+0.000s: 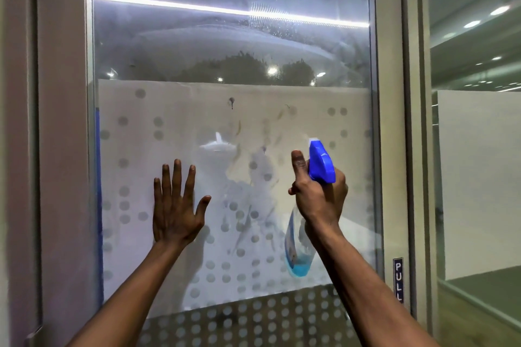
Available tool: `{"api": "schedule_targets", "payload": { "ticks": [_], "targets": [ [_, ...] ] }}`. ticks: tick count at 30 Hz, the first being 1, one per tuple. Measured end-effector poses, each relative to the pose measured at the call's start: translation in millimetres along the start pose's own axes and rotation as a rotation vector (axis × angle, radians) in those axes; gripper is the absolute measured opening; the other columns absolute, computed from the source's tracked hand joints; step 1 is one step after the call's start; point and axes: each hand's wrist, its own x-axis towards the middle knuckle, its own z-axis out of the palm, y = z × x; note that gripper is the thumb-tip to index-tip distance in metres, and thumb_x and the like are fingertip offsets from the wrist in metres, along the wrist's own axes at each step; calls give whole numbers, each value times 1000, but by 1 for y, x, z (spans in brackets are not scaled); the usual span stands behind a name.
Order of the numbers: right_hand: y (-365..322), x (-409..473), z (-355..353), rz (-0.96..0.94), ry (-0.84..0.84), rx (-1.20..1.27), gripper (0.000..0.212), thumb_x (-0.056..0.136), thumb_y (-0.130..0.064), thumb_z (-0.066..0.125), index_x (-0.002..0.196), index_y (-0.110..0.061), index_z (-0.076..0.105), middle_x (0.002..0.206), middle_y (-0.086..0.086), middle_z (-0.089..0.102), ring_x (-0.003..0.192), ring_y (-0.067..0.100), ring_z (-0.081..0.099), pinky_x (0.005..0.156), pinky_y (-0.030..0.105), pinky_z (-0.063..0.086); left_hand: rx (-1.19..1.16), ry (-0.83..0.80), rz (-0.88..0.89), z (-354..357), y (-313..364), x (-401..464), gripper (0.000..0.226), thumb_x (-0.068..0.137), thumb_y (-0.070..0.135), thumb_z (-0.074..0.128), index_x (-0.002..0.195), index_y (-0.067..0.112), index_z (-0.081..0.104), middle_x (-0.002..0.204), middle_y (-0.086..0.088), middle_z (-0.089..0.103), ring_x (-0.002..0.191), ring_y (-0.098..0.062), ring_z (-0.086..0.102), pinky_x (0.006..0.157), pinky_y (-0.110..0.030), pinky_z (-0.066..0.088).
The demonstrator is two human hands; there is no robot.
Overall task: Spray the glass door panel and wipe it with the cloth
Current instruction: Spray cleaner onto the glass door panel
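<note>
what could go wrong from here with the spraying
1. The left hand lies flat on the glass panel, so it may leave fresh prints on the part being cleaned.
2. The spray bottle in the right hand shows only a little blue liquid at the bottom, so it might run out.
3. No cloth is in view, so spray could run down before wiping.

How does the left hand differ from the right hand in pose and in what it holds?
The left hand is open, fingers spread flat against the dotted frosted glass door panel, holding nothing. The right hand is curled round the neck of the clear spray bottle with a blue trigger head, forefinger pointing up. The left hand sits a little lower than the right hand. Both are raised to the same panel.
</note>
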Motion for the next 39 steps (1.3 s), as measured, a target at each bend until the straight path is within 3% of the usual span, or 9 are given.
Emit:
{"api": "schedule_targets", "payload": {
  "ticks": [3, 10, 17, 23, 27, 31, 34, 37, 39],
  "targets": [
    [2, -21, 10, -14, -138, 44, 47, 85, -50, 78, 71, -8, 59, 58, 9, 64, 51, 24, 66, 65, 52, 61, 10, -5, -1, 0, 0, 1, 79, 98, 59, 30, 163, 21, 7, 173, -10, -5, 160, -32, -7, 129, -55, 6],
    [17, -71, 22, -36, -324, -21, 63, 81, -64, 72, 69, -6, 51, 61, 20, 56, 61, 46, 61, 61, 54, 55, -1, -2, 5, 1, -2, 1, 81, 97, 58, 36, 163, 22, 6, 172, -10, -5, 160, -33, -5, 129, -56, 8],
    [37, -70, 2, 15, -142, -21, 43, 82, -60, 74, 74, -21, 59, 67, 10, 62, 63, 39, 64, 66, 55, 59, -10, -5, 8, 0, -2, 0, 79, 98, 59, 33, 163, 22, 5, 172, -10, -5, 160, -32, -7, 129, -56, 7],
    [55, -37, -30, 64, 121, -105, 62, 76, -75, 69, 69, -16, 53, 60, 12, 58, 61, 44, 62, 65, 55, 59, -8, -2, 9, 0, -1, 0, 79, 99, 59, 31, 163, 22, 5, 172, -10, -5, 160, -33, -6, 129, -56, 6],
    [57, -28, -39, 44, 126, -110, 52, 79, -70, 72, 73, -21, 56, 64, 8, 58, 63, 41, 62, 69, 55, 60, -7, -4, 11, 0, -1, -1, 79, 99, 59, 32, 163, 22, 5, 172, -10, -6, 160, -32, -7, 129, -56, 6],
    [50, -25, -40, 61, 123, -121, 63, 79, -71, 70, 71, -11, 52, 65, 16, 57, 63, 46, 61, 68, 56, 57, -22, 0, 16, -1, -1, 0, 78, 99, 58, 30, 163, 22, 5, 172, -11, -5, 160, -33, -6, 129, -56, 6],
    [45, -33, -38, 49, 55, -94, 59, 78, -71, 71, 70, -15, 54, 64, 13, 57, 64, 46, 60, 66, 56, 59, -47, 0, 19, -2, 0, 0, 78, 99, 58, 31, 163, 22, 6, 172, -11, -4, 160, -33, -6, 129, -57, 6],
    [39, -46, -38, 81, -46, -46, 40, 84, -56, 78, 75, -20, 61, 70, 12, 61, 64, 41, 63, 65, 46, 62, -62, -5, 29, -2, 1, -2, 79, 98, 58, 32, 163, 21, 7, 172, -11, -4, 160, -33, -6, 129, -56, 6],
    [36, -54, -38, 128, -98, 26, 33, 88, -44, 78, 78, -16, 64, 75, 19, 62, 67, 44, 64, 55, 28, 57, -66, -12, 40, -2, 2, -5, 79, 98, 58, 33, 163, 21, 7, 172, -11, -4, 160, -33, -6, 129, -56, 5]
  ]
}}
